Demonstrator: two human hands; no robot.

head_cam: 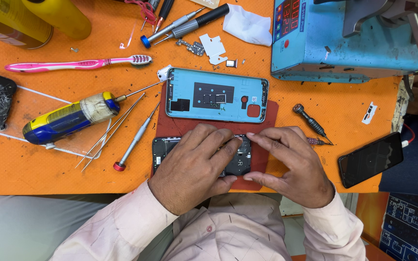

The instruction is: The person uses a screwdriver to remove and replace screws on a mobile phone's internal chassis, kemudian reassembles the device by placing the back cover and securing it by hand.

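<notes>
Orange tabletop [35, 159], red mat in the middle: both hands press down on an opened phone [240, 162], left hand [194, 166] and right hand [291, 162] fingers pinched on it. Blue back cover [216, 101] already off, just above. Screwdrivers [134, 145] lie near

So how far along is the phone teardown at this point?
Done: the light-blue back cover is off and lies inner side up, with small plates and a tiny circuit board set aside. In hand: the left hand and right hand work on the opened phone body. Left: apparently the remaining internals, and reassembly.
</notes>
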